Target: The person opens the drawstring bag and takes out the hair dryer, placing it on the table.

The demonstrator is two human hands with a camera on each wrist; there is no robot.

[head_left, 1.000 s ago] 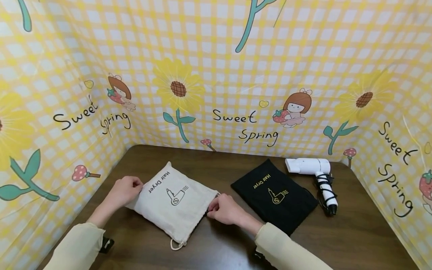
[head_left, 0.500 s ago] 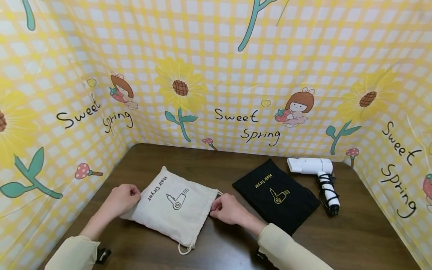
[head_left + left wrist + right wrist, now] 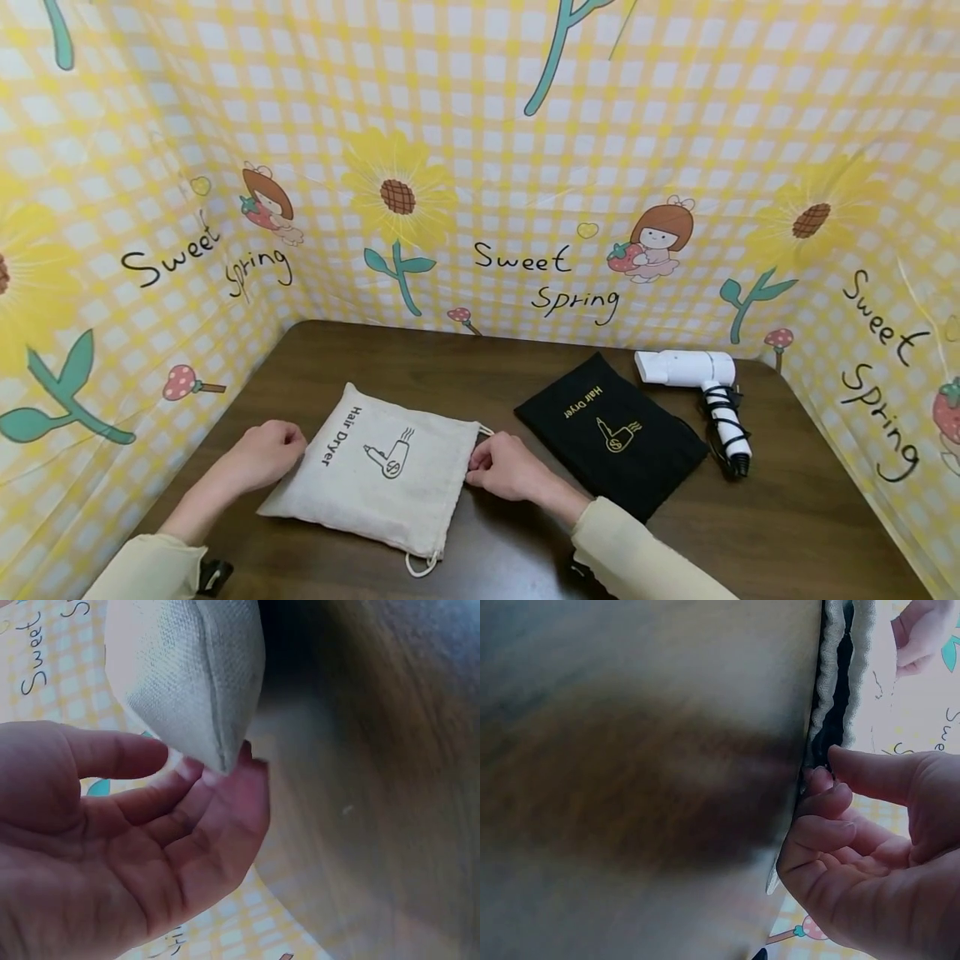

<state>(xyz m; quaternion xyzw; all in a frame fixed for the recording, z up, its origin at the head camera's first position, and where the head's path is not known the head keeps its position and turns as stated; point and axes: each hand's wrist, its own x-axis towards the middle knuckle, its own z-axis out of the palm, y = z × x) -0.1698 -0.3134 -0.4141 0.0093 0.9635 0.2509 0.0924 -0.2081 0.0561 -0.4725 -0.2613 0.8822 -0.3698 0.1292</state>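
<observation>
A cream drawstring bag (image 3: 375, 475), printed "Hair Dryer" with a dryer drawing, lies on the brown table, plump and at a slight slant. Its gathered mouth faces right, with a cord loop at its near corner. In the right wrist view the mouth (image 3: 853, 667) gapes a little, dark inside. My right hand (image 3: 504, 467) pinches the lower lip of that mouth between thumb and fingers. At the closed end is my left hand (image 3: 262, 454); in the left wrist view its loosely bent fingers (image 3: 217, 855) touch the bag's seamed edge, thumb apart from them.
Right of the cream bag lies a flat black drawstring bag (image 3: 615, 442) with yellow print. Beyond it, at the table's back right, rests a white hair dryer (image 3: 686, 368), its black cord wound round the handle. Yellow checked cloth (image 3: 480, 167) walls the table (image 3: 465, 358) at back and sides.
The cream bag has turned anticlockwise on the table, its closed end coming nearer to me. My left hand has moved left and closer with it; the right hand has stayed nearly in place.
</observation>
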